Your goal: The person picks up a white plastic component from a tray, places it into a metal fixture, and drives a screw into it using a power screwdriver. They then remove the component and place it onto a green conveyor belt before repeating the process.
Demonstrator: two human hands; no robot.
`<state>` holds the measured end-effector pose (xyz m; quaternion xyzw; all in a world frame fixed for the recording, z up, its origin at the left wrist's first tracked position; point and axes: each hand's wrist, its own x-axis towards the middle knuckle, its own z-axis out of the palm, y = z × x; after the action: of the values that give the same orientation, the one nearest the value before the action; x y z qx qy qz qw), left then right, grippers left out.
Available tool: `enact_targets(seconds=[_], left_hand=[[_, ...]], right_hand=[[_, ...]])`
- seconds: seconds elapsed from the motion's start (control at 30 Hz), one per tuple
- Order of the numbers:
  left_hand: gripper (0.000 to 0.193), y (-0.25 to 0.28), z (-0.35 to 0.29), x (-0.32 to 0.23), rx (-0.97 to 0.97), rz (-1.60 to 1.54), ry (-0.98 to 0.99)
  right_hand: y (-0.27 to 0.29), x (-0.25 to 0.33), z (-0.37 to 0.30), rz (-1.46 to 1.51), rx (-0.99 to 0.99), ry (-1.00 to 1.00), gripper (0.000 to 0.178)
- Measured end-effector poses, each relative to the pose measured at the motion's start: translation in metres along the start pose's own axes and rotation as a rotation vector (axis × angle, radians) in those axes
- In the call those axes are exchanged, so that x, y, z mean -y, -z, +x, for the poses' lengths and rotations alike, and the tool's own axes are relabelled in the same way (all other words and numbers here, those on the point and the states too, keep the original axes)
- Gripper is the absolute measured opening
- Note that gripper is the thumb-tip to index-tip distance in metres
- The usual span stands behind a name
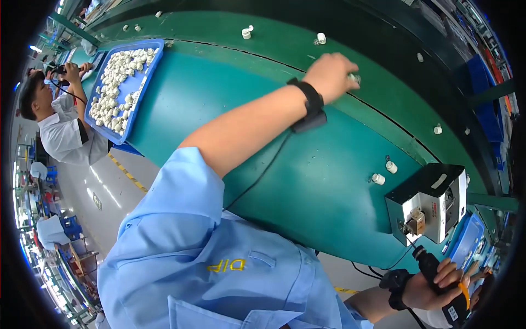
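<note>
Stretched out over the far edge of the green mat, my left hand (330, 77) is closed, its fingertips around a small white part (355, 79) that is mostly hidden. A dark band circles that wrist. Low on the right, my right hand (433, 290) grips a black electric screwdriver (428, 264) with an orange strap. Its thin bit points at the brass-coloured mouth of a black and white screw feeder (433, 203). Just beyond the feeder's left side, two white cylindrical parts (378, 179) rest on the mat.
A blue tray (152, 77) full of small white parts stands at the left. More white parts (321, 38) lie scattered on the green strip behind the mat (274, 200). A co-worker (71, 118) works at the far left. Another blue tray (470, 241) sits beyond the feeder.
</note>
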<state>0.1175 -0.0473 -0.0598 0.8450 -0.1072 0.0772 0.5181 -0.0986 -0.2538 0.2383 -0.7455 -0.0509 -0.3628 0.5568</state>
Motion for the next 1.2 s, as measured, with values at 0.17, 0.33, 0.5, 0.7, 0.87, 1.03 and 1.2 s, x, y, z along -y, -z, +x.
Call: enact_targets(seconds=[0.17, 0.33, 0.5, 0.7, 0.87, 1.03, 1.2], left_hand=[[0.049, 0.172, -0.028, 0.084, -0.475, 0.543, 0.285], [0.042, 0.474, -0.228, 0.236, -0.527, 0.78, 0.774], [0.03, 0.489, -0.25, 0.194, -0.656, 0.662, 0.715], [0.025, 0.287, -0.176, 0.023, -0.315, 0.131, 0.471], [0.03, 0.212, -0.177, -0.018, -0.054, 0.067, 0.324], [0.026, 0.197, -0.165, -0.031, 0.038, 0.016, 0.321], [0.023, 0.193, -0.157, -0.031, 0.034, 0.017, 0.32]], right_hand=[[-0.003, -0.047, 0.009, 0.26, 0.147, -0.093, 0.027], [-0.15, -0.1, 0.023, 0.541, 0.353, -0.069, 0.03], [-0.193, -0.118, 0.011, 0.668, 0.557, -0.046, 0.029], [-0.2, -0.124, 0.007, 0.638, 0.576, -0.091, 0.028], [-0.208, -0.119, 0.017, 0.753, 0.785, -0.025, 0.02], [-0.22, -0.121, 0.044, 0.912, 1.255, -0.016, 0.014], [-0.23, -0.138, 0.073, 0.761, 0.83, -0.46, 0.013]])
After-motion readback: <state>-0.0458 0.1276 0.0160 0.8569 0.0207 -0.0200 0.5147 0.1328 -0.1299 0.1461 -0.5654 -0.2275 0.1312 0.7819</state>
